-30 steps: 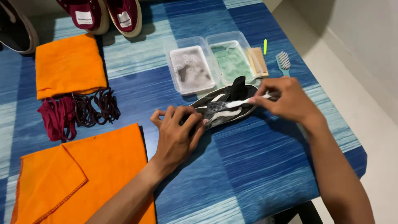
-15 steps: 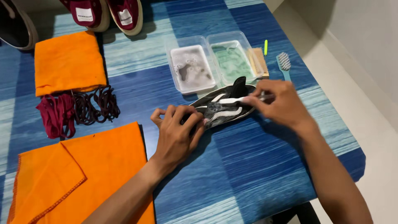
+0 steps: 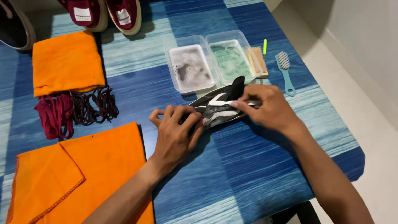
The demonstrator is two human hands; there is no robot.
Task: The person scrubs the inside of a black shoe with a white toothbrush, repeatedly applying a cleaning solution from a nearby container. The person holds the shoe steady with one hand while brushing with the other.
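Insole (image 3: 217,108): black with white stripes, flat on the table (image 3: 257,166), long axis slanting from lower left to upper right.
Left hand (image 3: 176,135): fingers curled, pinning the near end.
Right hand (image 3: 269,108): fingers pinched closed on the far end.

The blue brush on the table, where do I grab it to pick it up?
Grab the blue brush by its long thin handle, the end nearest you, coming from above. It lies flat with the bristly head at the far end, so the handle is free.
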